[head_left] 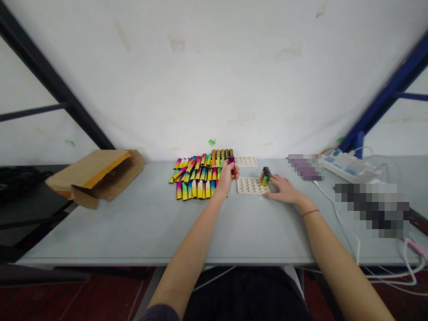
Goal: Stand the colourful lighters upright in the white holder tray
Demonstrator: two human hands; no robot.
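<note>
A heap of rainbow-coloured lighters (pixel 197 176) lies on the grey table (pixel 133 223) near the wall. My left hand (pixel 226 177) is closed on a lighter (pixel 232 166) at the heap's right edge. A white tray with round holes (pixel 249 186) sits just right of it, with a few lighters (pixel 265 176) standing upright in its far right corner. My right hand (pixel 283 189) rests flat on the table against the tray's right side, fingers spread, next to the standing lighters. A second white tray (pixel 246 161) lies behind, near the wall.
An open cardboard box (pixel 95 176) lies on its side at the table's left end. A white power strip (pixel 346 166) and white cables (pixel 347 232) occupy the right side, beside blurred-out items. A white wall stands right behind the table.
</note>
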